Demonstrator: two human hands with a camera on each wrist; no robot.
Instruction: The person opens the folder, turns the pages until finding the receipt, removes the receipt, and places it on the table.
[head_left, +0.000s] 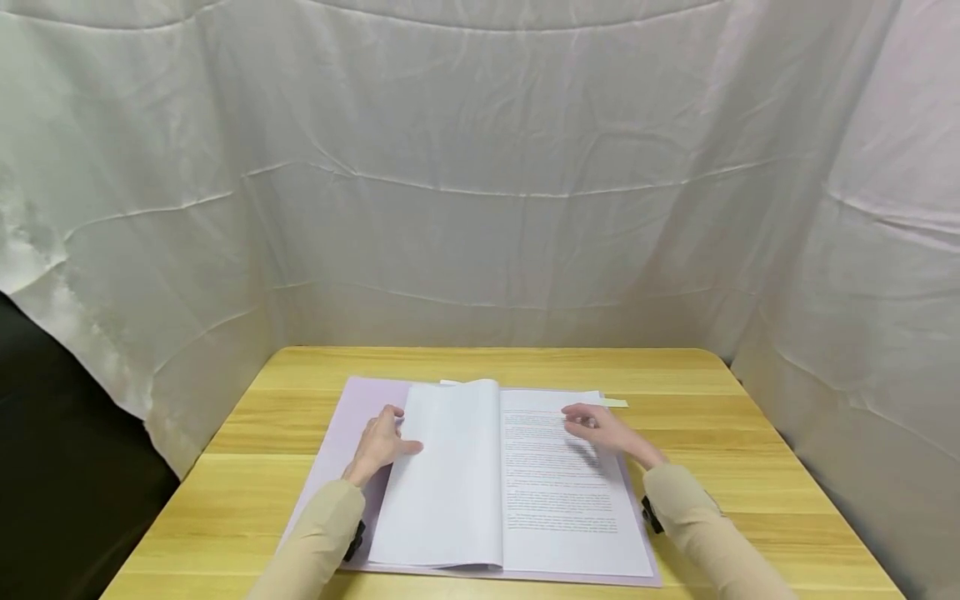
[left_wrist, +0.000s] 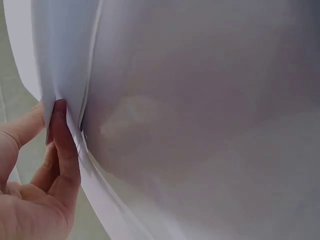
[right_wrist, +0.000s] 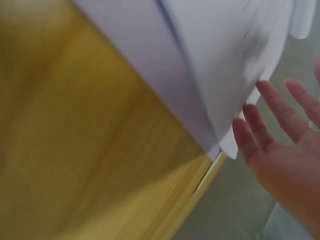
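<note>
A folder with a pale lilac cover (head_left: 372, 392) lies spread on the table, holding white sheets. Its left-hand page (head_left: 450, 475) is blank and bulges up near the middle fold; the right-hand page (head_left: 558, 483) carries printed text. At the left edge of the blank page is my left hand (head_left: 381, 440). In the left wrist view that hand (left_wrist: 47, 185) pinches paper (left_wrist: 70, 55) between thumb and fingers. My right hand (head_left: 606, 428) is over the upper right of the printed page, fingers loosely extended. The right wrist view shows this hand (right_wrist: 280, 140) holding nothing; whether its fingertips touch the page I cannot tell.
A pale paper tab (head_left: 615, 403) sticks out past the folder's upper right edge. The wooden table (head_left: 720, 433) has rounded far corners. Grey-white cloth (head_left: 517, 183) hangs behind and at both sides, with something black (head_left: 60, 467) at the far left.
</note>
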